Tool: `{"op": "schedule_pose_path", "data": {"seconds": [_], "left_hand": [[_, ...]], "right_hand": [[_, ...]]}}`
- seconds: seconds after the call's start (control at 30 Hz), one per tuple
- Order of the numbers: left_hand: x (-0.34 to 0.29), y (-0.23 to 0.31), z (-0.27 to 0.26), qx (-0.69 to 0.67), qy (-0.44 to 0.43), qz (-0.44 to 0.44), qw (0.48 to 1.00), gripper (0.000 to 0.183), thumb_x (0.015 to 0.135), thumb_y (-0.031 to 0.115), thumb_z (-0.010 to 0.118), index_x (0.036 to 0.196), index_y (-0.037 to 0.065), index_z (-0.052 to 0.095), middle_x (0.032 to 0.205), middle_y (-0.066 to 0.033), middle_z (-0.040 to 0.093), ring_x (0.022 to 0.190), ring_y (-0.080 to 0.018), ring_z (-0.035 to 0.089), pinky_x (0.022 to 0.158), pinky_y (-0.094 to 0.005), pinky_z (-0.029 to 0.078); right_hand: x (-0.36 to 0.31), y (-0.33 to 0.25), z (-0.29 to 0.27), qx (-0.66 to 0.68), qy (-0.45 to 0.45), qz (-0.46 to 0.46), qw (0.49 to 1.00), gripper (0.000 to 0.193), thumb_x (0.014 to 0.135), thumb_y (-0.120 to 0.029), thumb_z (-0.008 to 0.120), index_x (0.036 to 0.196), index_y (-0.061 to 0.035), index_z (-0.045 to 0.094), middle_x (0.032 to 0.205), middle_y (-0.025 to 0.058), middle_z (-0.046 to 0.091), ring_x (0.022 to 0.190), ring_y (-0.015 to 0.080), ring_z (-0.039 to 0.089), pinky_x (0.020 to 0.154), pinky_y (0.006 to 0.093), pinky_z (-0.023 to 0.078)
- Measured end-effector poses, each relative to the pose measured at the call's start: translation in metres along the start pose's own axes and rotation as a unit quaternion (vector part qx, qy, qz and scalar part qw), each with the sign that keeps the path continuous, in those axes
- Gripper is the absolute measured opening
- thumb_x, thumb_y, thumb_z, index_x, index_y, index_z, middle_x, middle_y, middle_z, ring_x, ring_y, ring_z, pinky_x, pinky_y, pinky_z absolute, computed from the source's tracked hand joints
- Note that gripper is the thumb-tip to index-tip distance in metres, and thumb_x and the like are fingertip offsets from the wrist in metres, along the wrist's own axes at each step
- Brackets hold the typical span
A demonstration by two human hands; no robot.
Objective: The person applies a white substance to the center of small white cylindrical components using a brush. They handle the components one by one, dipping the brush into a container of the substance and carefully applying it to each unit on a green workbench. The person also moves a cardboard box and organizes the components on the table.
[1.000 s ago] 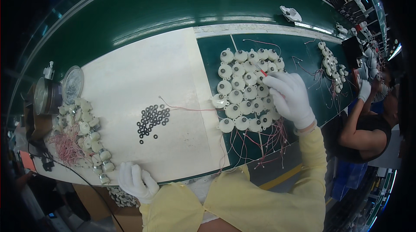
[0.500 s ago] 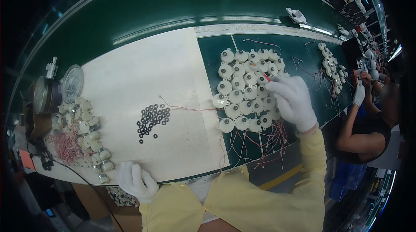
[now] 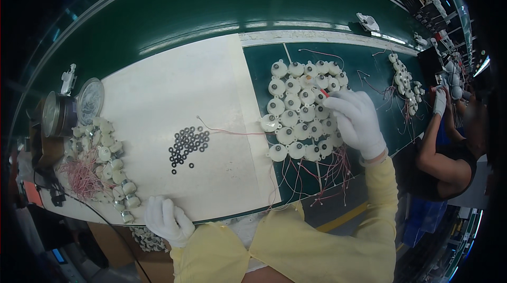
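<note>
My right hand (image 3: 359, 122), in a white glove, is closed on a slim tool with a red section (image 3: 324, 93). Its far end points left over the block of small round white motors (image 3: 289, 118), each with a dark centre. Those motors stand close together in rows, and their thin red and white wires (image 3: 327, 175) trail toward me. At the table's near edge rests my gloved left hand (image 3: 168, 220), fingers loosely stretched and nothing visible in them. Beyond it, several black rings (image 3: 185, 144) lie in a loose patch on the white sheet (image 3: 227, 93).
More motors with tangled wires (image 3: 82, 175) are heaped at the left, beside round tins (image 3: 91, 101). A green conveyor (image 3: 211, 3) carrying white parts (image 3: 368, 21) runs along the far side. At the right, a co-worker's gloved hand (image 3: 439, 102) works near another motor cluster (image 3: 404, 79).
White parts on the green conveyor have shifted slightly to the right. My hands keep almost the same positions, and the tool stays over the motors. The co-worker's arm has moved a little.
</note>
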State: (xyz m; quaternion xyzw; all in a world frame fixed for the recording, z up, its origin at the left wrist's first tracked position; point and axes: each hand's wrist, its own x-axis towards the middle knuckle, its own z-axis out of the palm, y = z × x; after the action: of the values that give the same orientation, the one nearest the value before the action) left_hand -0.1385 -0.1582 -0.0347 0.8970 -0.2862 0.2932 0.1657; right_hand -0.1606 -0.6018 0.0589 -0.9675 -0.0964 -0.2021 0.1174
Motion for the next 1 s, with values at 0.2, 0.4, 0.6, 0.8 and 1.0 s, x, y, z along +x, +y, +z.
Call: {"op": "schedule_pose_path", "data": {"seconds": [0.2,0.4,0.6,0.8,1.0], "left_hand": [[0.001,-0.002,0.001,0.003,0.029,0.010,1.000,0.038,0.073,0.000,0.054,0.112,0.003,0.056,0.106,-0.0159,0.060,0.093,-0.0385,0.058,0.075,-0.0462,0.047],[0.031,0.003,-0.008,-0.028,0.049,-0.025,0.998,0.022,0.056,0.004,0.061,0.076,0.005,0.056,0.074,-0.0086,0.054,0.061,-0.0296,0.052,0.049,-0.0375,0.040],[0.027,-0.014,-0.027,-0.156,-0.015,-0.042,0.987,0.025,0.056,0.002,0.061,0.081,0.005,0.057,0.083,-0.0100,0.058,0.067,-0.0306,0.055,0.055,-0.0383,0.041],[0.023,-0.040,-0.037,-0.194,0.044,-0.036,0.979,0.020,0.055,0.007,0.064,0.074,0.010,0.056,0.078,-0.0064,0.057,0.062,-0.0274,0.053,0.053,-0.0362,0.039],[0.027,-0.047,-0.027,-0.185,0.182,-0.025,0.966,0.018,0.058,0.012,0.063,0.076,0.014,0.059,0.074,-0.0014,0.056,0.060,-0.0229,0.053,0.054,-0.0347,0.040]], "right_hand": [[-0.001,-0.003,-0.011,-0.003,0.007,0.000,1.000,0.029,0.074,-0.003,0.059,0.101,-0.0080,0.066,0.099,0.0114,0.067,0.081,0.0286,0.061,0.074,0.0370,0.043],[0.021,-0.036,-0.017,0.014,0.007,-0.032,0.999,0.031,0.072,0.001,0.057,0.102,-0.0045,0.065,0.100,0.0164,0.066,0.079,0.0329,0.057,0.074,0.0391,0.043],[0.100,-0.113,-0.001,0.059,-0.026,-0.203,0.977,0.034,0.065,0.002,0.056,0.097,-0.0054,0.063,0.094,0.0146,0.067,0.071,0.0307,0.058,0.068,0.0388,0.041],[0.203,-0.195,0.051,0.148,-0.043,-0.330,0.931,0.033,0.062,0.003,0.055,0.093,-0.0047,0.063,0.087,0.0107,0.067,0.065,0.0258,0.059,0.060,0.0359,0.044],[0.292,-0.245,0.149,0.305,-0.062,-0.195,0.930,0.025,0.080,-0.006,0.053,0.097,-0.0041,0.071,0.083,0.0144,0.068,0.068,0.0237,0.064,0.067,0.0315,0.051]]}}
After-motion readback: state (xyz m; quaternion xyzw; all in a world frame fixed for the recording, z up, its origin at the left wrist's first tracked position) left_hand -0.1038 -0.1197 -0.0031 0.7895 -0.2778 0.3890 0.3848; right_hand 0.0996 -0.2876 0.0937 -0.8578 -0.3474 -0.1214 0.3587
